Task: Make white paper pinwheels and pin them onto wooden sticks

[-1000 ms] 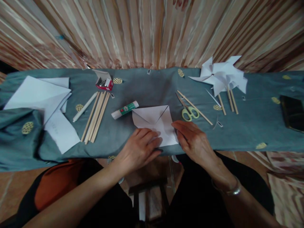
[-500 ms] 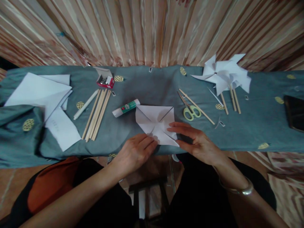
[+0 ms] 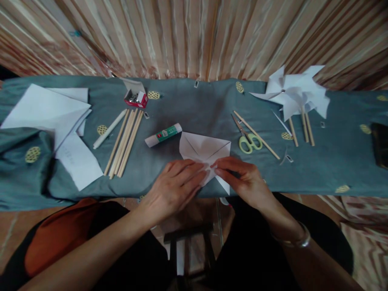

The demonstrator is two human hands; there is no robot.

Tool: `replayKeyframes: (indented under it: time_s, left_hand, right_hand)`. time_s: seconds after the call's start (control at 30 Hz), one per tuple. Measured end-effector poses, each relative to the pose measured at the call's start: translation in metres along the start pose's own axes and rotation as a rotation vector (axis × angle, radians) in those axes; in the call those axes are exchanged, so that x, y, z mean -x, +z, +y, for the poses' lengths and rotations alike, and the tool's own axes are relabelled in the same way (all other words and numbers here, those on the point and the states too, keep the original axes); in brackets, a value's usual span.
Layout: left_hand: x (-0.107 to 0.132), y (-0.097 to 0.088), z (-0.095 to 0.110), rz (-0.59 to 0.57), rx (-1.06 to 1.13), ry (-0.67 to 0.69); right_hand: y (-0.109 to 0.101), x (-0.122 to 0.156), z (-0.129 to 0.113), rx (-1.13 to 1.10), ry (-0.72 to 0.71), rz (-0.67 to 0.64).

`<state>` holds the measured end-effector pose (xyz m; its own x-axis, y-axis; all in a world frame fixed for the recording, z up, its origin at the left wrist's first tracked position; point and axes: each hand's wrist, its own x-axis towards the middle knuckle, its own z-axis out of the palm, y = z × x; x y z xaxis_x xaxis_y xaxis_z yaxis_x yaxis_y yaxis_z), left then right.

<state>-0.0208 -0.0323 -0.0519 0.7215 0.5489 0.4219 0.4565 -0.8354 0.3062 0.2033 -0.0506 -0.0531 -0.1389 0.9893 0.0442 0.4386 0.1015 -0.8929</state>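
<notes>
A white square of paper (image 3: 204,146), with slits running in from its corners, lies in front of me at the table's near edge. My left hand (image 3: 174,184) holds its lower left side, the fingers reaching to the middle. Thumb and fingers of my right hand (image 3: 241,174) pinch the paper near its centre. One pointed flap hangs below the right hand. Both hands hide the paper's lower part. A green and white glue stick (image 3: 163,135) lies just beyond its left corner. To the right are scissors (image 3: 249,143) with pale green handles.
A thin wooden stick (image 3: 257,136) lies by the scissors. Paper pinwheels (image 3: 298,91) on sticks rest at the back right. On the left are several wooden sticks (image 3: 125,143), a white rod (image 3: 109,129), an opened box of pins (image 3: 135,97) and paper sheets (image 3: 51,107).
The paper has turned slightly clockwise. My right hand has moved in to pinch near its centre, and my left fingers have slid farther over it. The view has shifted a little.
</notes>
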Motion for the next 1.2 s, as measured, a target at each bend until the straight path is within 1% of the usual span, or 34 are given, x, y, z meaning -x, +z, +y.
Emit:
replayKeyframes:
  time_s: [0.1, 0.2, 0.47, 0.63, 1.0, 1.2]
  left_hand:
    - [0.0, 0.002, -0.007, -0.023, -0.019, -0.041]
    - [0.002, 0.005, -0.011, -0.05, -0.017, -0.052]
    - [0.001, 0.005, -0.009, -0.071, -0.004, -0.043]
    - [0.002, 0.007, -0.009, -0.089, 0.02, -0.056]
    - [0.003, 0.009, -0.009, -0.084, -0.006, -0.044]
    - [0.002, 0.009, -0.009, -0.107, 0.005, -0.056]
  right_hand:
    - [0.005, -0.002, -0.003, 0.088, 0.017, 0.007]
    - [0.008, -0.004, -0.005, 0.155, 0.01, 0.004]
    - [0.016, -0.008, -0.005, 0.347, -0.04, 0.021]
    - [0.018, -0.01, -0.004, 0.406, -0.086, 0.032]
    - [0.016, -0.013, -0.006, 0.496, -0.149, -0.034]
    - [0.019, -0.013, -0.006, 0.563, -0.19, -0.024]
